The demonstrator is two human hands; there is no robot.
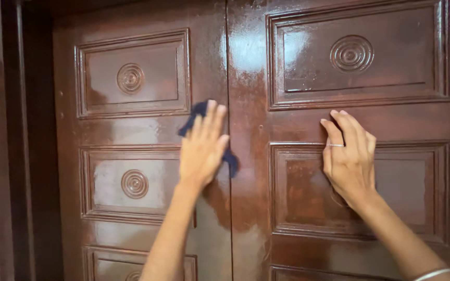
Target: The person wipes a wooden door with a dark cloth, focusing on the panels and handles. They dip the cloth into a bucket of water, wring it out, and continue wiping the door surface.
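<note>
While the left hand (202, 148) presses a dark blue cloth (198, 112) flat against the left door leaf (131, 130) near the centre seam, the right hand (350, 156), grip empty and fingers extended, rests on the right door leaf (391, 125).

No packages, labels, signs or screens visible in head view
</note>
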